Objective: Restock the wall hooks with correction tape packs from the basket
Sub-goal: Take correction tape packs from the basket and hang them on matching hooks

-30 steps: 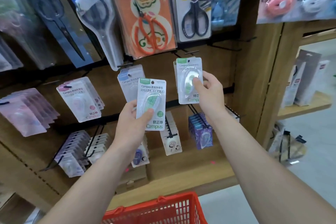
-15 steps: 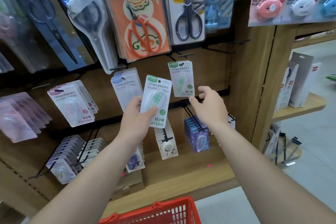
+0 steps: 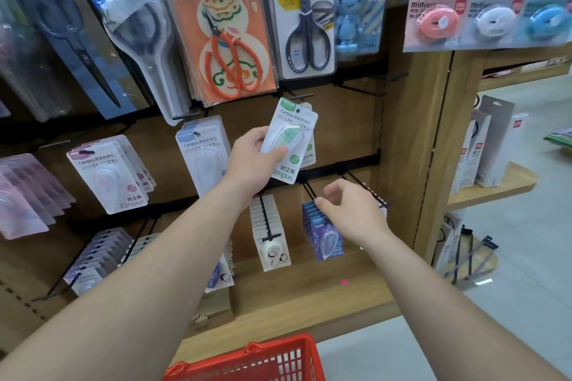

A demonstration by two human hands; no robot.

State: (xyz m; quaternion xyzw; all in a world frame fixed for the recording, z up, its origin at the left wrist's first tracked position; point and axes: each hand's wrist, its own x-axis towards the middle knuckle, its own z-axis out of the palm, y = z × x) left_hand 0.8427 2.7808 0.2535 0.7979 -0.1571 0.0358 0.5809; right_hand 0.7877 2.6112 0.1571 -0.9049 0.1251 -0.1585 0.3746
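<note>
My left hand point(image 3: 252, 161) grips a green-and-white Campus correction tape pack point(image 3: 289, 133) by its blister, tilted to the right. The pack's top edge is just below the tip of a black wall hook point(image 3: 301, 96). Behind it hangs another green pack point(image 3: 310, 151), mostly hidden. My right hand point(image 3: 351, 210) hovers lower, fingers loosely curled and holding nothing, in front of a row of purple packs point(image 3: 325, 233). The red basket point(image 3: 247, 360) shows its rim at the bottom edge; its contents are out of view.
Blue-labelled Campus packs point(image 3: 202, 155) and pink ones point(image 3: 108, 176) hang to the left. Scissors packs point(image 3: 223, 40) hang on the row above. White packs point(image 3: 270, 232) fill the lower hook. A wooden upright point(image 3: 411, 148) bounds the panel on the right.
My right hand let go of its green pack, which now hangs on the hook, and dropped down to the purple packs. My left hand carried its pack right and up to that hook.
</note>
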